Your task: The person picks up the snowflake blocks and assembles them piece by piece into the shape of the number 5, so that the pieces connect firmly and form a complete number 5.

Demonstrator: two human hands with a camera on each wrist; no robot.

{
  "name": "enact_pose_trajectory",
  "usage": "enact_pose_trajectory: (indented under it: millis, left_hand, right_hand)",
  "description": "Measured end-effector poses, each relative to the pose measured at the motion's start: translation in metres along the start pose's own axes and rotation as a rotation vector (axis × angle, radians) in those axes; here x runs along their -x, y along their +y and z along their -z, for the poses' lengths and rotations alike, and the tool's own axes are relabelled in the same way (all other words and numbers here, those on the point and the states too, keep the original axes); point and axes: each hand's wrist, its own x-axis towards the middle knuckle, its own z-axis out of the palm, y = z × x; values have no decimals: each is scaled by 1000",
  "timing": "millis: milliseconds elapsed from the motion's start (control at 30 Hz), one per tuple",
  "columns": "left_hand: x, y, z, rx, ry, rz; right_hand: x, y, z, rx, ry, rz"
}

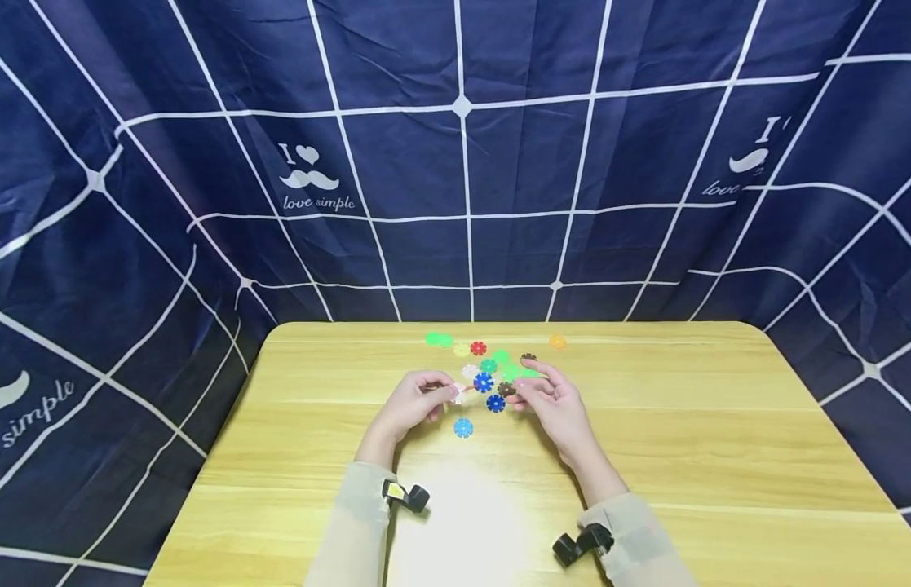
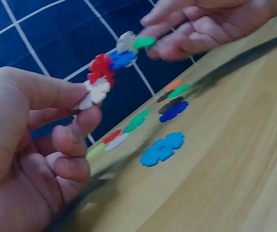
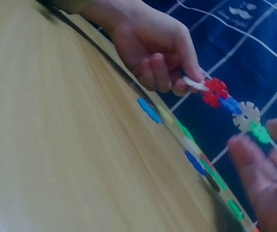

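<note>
My left hand pinches a white notched plastic disc between thumb and index finger. That disc forms one end of a short chain held above the table. Along it follow a red disc, a blue disc, a second white disc and a green disc at the far end. Around the green end, my right hand has its thumb and fingers spread, with a gap showing in the right wrist view. Whether a fingertip touches the green disc is hard to tell.
Loose discs lie on the wooden table: light blue nearest me, dark blue, red, bright green and orange farther back. A dark blue checked curtain surrounds the table's back and sides.
</note>
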Motion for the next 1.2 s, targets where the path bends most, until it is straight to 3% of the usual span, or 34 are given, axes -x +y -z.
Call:
enact_pose_trajectory:
  millis: [167,267,367,533,667,1200]
  left_hand:
    - [-3,-2,2,83,164,-11]
    - [-4,-2,0,105,238,-4]
    - [-5,-3,-1,115,278,0]
    - [-6,-3,-2,115,273,-25]
    - [-7,-4,-2,91,250,-54]
    - [-8,-6,-7,58,213,-76]
  right_hand:
    - [8,0,-18,287,-62,-101]
    - [13,3,-31,452,-147,-59]
    - [18,5,-40,556,-239,42]
    - [24,9,-48,685,-308,167]
    - [26,10,-52,745,-321,152]
    - [28,11,-55,736,-326,128]
